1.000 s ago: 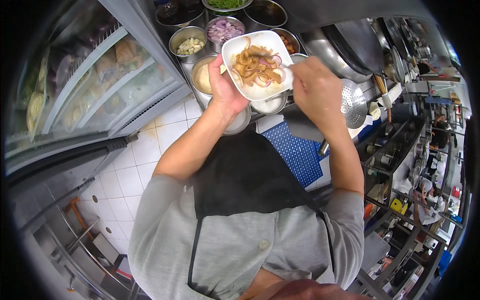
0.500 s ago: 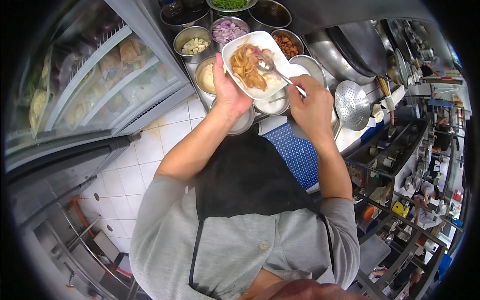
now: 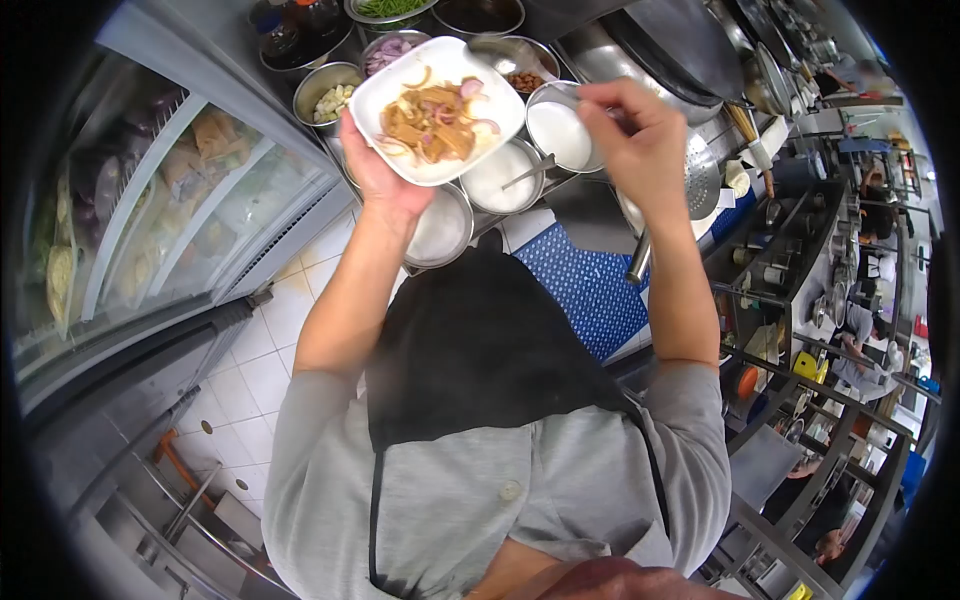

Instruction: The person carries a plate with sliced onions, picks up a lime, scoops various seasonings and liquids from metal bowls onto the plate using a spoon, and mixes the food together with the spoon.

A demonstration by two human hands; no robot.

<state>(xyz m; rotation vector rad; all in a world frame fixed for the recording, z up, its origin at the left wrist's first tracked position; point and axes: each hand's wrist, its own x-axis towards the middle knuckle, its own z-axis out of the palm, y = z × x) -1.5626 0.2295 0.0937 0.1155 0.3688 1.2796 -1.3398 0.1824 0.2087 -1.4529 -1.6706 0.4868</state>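
My left hand [image 3: 384,187] holds a white square bowl [image 3: 503,108] from below and the side, thumb at its edge. In the bowl lies a mix of brown-sauced strips and sliced shallots [image 3: 435,122]. My right hand [image 3: 640,140] is closed in a pinch, right of the bowl and above a metal container of white powder [image 3: 563,132]. A blurred metal spoon [image 3: 498,48] extends left from its fingers, over the bowl's far edge. Nearer me, another container of white granules [image 3: 492,180] has a spoon handle [image 3: 528,172] sticking out.
Metal containers hold chopped garlic [image 3: 332,103], shallots [image 3: 395,52], green slices [image 3: 390,7] and brown pieces [image 3: 522,82]. At right are a wok [image 3: 680,50] and a perforated skimmer [image 3: 700,175]. A glass-door fridge [image 3: 190,180] stands left. Other people work far right.
The spoon has lifted out of the food and now hangs over the bowl's far edge. The bowl and my left hand have shifted left, while the camera view has shifted too.
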